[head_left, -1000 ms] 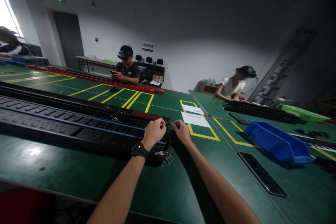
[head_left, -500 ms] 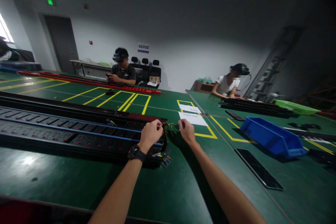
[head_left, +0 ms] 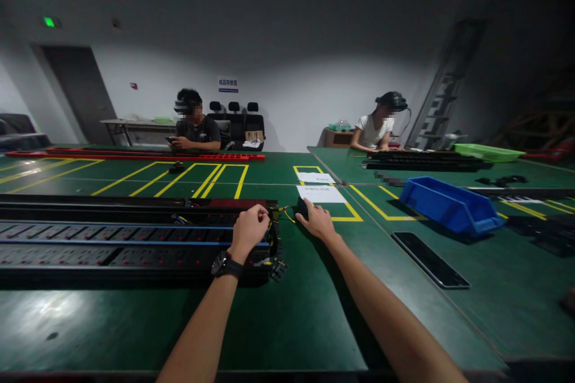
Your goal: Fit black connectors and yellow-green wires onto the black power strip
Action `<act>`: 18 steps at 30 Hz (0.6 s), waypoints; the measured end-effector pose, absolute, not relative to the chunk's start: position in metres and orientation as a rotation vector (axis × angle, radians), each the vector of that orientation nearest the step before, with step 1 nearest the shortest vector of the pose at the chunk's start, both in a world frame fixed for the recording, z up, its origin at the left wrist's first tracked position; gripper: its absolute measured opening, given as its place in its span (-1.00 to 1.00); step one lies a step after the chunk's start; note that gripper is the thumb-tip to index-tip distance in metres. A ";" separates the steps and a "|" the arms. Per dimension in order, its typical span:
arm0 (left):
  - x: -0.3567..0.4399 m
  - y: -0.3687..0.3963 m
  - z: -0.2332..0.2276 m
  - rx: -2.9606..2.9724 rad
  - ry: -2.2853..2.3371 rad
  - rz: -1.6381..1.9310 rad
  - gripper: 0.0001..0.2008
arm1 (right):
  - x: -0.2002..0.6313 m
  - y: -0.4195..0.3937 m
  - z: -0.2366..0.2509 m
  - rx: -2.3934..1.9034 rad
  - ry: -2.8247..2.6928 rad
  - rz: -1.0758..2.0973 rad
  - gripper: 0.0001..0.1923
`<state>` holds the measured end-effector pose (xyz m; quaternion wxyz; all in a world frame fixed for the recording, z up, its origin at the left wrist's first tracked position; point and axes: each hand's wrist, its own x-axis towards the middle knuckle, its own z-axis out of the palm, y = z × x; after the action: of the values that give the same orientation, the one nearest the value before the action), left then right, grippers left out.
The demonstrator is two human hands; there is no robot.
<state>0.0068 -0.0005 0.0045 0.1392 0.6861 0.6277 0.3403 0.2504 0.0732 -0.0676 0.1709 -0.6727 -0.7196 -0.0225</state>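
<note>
Our left hand (head_left: 250, 228) is curled at the end of the black power strip (head_left: 135, 239), while our right hand (head_left: 318, 221) lies half open just right of it, covering a small dark part we cannot identify.

Dim, dark corners, bright patch on back wall (head_left: 278, 90), wide-angle edge warp w/ slight softness.

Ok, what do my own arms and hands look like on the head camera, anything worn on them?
Both forearms are bare as far as the picture shows, with no sleeves or gloves. The left hand has a black wristwatch with a dark band strapped at the wrist. The right hand and its wrist carry nothing: no watch or band. Rings are too small to tell in this dim light.
</note>
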 end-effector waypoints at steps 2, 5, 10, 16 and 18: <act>0.007 0.000 0.004 1.987 1.818 0.970 -0.88 | 0.251 0.079 -0.069 -1.964 -1.993 -0.056 -0.44; 0.006 0.001 0.003 1.985 1.826 0.962 -0.88 | 0.251 0.089 -0.071 -1.965 -1.924 -0.063 -0.64; 0.005 0.001 0.003 1.992 1.828 0.962 -0.88 | 0.241 0.100 -0.076 -1.790 -1.748 0.133 -0.78; 0.005 0.001 0.003 2.006 1.819 0.968 -0.89 | 0.224 0.099 -0.075 -1.605 -1.675 0.229 -0.84; 0.005 0.001 0.003 2.011 1.820 0.966 -0.90 | 0.220 0.097 -0.076 -1.584 -1.671 0.243 -0.83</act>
<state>0.0050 0.0008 0.0028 0.1309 0.6924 0.6268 0.3326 0.2205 0.0974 -0.0757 0.4017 -0.6265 -0.6609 0.0963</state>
